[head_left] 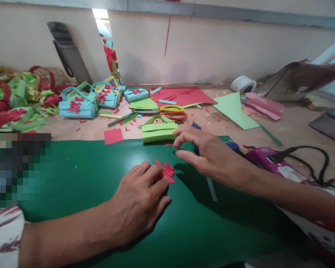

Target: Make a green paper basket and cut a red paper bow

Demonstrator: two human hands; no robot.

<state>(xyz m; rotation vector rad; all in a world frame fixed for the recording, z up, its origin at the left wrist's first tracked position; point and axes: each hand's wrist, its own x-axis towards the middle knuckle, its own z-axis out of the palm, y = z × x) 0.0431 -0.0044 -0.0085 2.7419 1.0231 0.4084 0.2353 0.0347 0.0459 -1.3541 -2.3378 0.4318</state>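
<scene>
My left hand (pixel 143 190) rests on the green mat (pixel 80 163), its fingers pressed down on a red paper flower (pixel 167 171) with pointed petals. To the right, my right hand (pixel 203 150) hovers above the mat with thumb and index finger apart. Its fingertips are close to a thin curled red scrap (pixel 169 145) and to the right end of a lime-green paper handbag (pixel 159 133), which stands at the mat's far edge. Partly hidden behind my right hand is a dark blue tool (pixel 234 147). A translucent stick (pixel 211 189) shows below my wrist.
Scissors (pixel 171 113) with yellow and orange handles lie beyond the bag, near red paper sheets (pixel 184 97). Finished blue paper bags (pixel 77 108) stand at left, beside a grey bottle (pixel 71 52). A purple power strip (pixel 270 160) with black cables sits at right.
</scene>
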